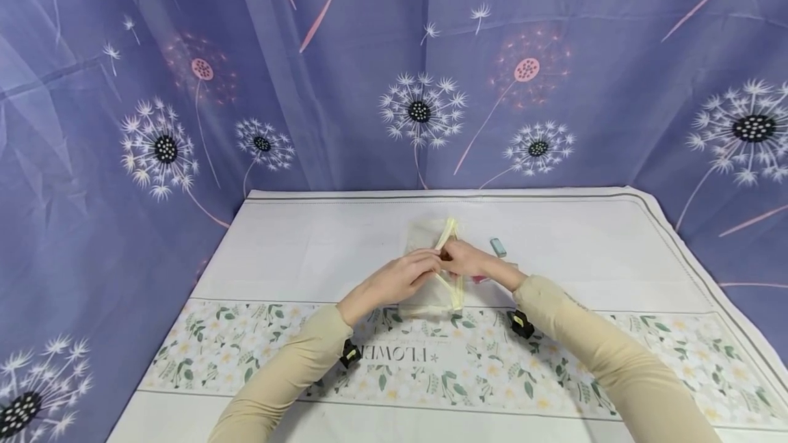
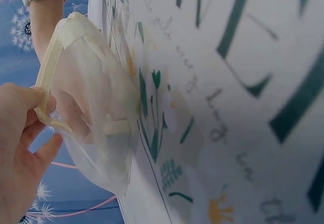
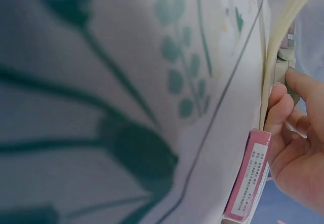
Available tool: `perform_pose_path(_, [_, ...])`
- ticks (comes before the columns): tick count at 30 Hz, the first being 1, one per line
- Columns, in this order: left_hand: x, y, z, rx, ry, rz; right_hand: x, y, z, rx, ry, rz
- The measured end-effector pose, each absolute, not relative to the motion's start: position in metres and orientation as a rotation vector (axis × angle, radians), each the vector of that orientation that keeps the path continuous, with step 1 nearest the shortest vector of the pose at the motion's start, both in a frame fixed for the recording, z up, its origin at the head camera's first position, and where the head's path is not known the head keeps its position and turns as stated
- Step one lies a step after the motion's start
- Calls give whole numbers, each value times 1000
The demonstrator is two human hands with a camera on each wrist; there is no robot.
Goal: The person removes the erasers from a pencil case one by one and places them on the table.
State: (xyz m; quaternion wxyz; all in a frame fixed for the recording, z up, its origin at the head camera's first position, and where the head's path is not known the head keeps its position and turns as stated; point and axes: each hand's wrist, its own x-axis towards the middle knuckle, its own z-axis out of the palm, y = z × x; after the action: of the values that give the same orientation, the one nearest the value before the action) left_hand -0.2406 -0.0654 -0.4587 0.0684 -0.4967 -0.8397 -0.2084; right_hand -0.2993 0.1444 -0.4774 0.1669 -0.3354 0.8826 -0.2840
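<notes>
A see-through mesh zip pouch (image 1: 425, 301) with pale yellow edging lies on the table, its mouth spread toward the right. With thumb and fingers my left hand (image 1: 403, 277) pinches the edging, seen close up in the left wrist view on the pouch (image 2: 76, 24). My right hand (image 1: 466, 258) reaches into the mouth; the mesh partly veils its fingers. In the right wrist view, its thumb and forefinger pinch a small pale block (image 3: 280, 73). Beside that hand lies a pink box (image 3: 248, 178) with a white printed label.
A small teal block (image 1: 498, 247) lies just behind the right wrist. The white table (image 1: 332, 224) carries a floral printed band with lettering. A purple dandelion curtain (image 1: 345, 87) hangs behind and at both sides. Black wrist cameras (image 1: 522, 325) sit under the sleeves.
</notes>
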Motion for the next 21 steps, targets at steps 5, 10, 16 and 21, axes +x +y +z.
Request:
perform_pose_path(5, [-241,-65,-458,-1505,-2496,-635,-298,146,-476,-974,2465,-856])
perform_pose_path(10, [-242,-65,-456,-1520,-2457,-646,-297,149,-474,-957,2448,-897])
perform_pose_path(16, [-243,-64,-455,-1528,-2446,-637,-294,151,-474,-931,2483,-904])
perform_pose_path(21, [-242,-65,-456,-1511,-2459,-640,-291,151,-473,-951,2504,-929])
